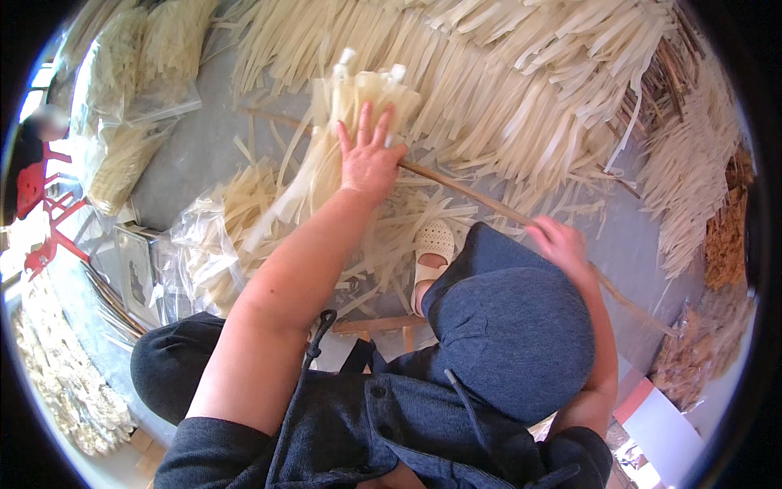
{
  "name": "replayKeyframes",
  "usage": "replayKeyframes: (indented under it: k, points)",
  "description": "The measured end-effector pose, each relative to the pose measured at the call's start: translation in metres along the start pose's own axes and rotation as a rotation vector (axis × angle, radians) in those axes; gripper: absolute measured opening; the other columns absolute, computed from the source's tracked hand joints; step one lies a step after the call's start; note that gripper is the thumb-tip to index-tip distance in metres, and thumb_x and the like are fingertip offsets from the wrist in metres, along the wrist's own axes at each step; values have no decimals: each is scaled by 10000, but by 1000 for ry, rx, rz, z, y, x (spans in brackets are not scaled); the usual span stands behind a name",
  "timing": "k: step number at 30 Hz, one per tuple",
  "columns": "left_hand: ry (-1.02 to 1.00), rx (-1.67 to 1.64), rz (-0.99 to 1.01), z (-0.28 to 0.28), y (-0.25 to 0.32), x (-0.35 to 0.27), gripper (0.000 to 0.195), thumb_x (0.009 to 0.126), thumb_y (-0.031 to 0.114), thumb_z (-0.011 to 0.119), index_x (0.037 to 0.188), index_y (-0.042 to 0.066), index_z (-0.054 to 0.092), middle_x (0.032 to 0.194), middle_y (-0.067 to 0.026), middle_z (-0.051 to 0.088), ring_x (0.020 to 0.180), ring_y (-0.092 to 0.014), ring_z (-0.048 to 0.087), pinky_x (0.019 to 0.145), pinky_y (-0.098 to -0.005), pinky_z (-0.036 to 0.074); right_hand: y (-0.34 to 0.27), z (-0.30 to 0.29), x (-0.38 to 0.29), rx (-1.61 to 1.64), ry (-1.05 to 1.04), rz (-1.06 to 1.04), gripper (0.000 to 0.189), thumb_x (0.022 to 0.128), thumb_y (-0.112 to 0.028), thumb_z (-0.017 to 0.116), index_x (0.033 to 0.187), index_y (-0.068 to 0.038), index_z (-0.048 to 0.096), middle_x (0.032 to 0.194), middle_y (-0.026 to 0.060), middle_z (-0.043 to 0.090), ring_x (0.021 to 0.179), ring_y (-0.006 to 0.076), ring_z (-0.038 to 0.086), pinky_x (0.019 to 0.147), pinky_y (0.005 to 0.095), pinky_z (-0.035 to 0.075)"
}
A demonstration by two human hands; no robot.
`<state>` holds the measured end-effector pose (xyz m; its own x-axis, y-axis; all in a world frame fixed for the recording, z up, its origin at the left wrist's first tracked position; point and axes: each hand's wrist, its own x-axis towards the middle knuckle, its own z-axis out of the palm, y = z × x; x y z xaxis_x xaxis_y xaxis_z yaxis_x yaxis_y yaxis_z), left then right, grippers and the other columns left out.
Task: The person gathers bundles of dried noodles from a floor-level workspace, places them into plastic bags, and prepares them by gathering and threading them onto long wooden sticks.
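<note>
My left hand [371, 160] lies with spread fingers on pale, translucent flat strips [324, 150] hanging over a thin wooden stick [470, 192]. Its thumb is by the stick, to the right of the strips. Farther down the same stick, beside my raised knee, my right hand [559, 241] is closed around it. The stick slants from upper left to lower right. Some white ends [394, 74] stick up above my left fingers. Whether my left hand also grips the stick from below is hidden.
Rows of similar strips [489, 104] cover the far floor. Loose strips [391, 244] lie around my sandalled foot [435, 244]. Clear plastic bags of strips [113, 104] stand at the left, with a person [30, 165] beyond. More sticks [669, 73] lie at the upper right.
</note>
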<state>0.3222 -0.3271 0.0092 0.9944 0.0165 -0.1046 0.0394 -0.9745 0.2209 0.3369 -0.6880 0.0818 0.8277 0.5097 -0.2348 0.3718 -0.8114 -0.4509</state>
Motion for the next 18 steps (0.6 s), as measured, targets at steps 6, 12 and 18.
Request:
replayKeyframes:
  k: [6, 12, 18]
  points:
    - [-2, -82, -85, 13, -12, 4, 199, 744, 294, 737, 940, 292, 706, 1558, -36, 219, 1466, -342, 58, 1111, -678, 93, 49, -59, -56, -221, 31, 290, 347, 862, -313, 685, 1121, -102, 592, 1014, 138, 680, 907, 305, 673, 759, 379, 528]
    - [-2, -60, 78, 30, 29, -9, 223, 741, 281, 729, 960, 310, 701, 1548, -16, 238, 1462, -325, 105, 1119, -665, 95, -63, 71, 89, 158, -356, 200, 409, 920, -373, 592, 1203, -78, 592, 984, 195, 676, 910, 347, 666, 768, 394, 506]
    - [-86, -48, -23, 44, -12, -5, 262, 820, 293, 670, 1076, 348, 673, 1561, -14, 227, 1469, -316, 97, 1144, -622, 72, -32, 57, 47, 248, -257, 222, 355, 925, -369, 583, 1124, -85, 654, 885, 161, 685, 782, 290, 667, 719, 354, 502]
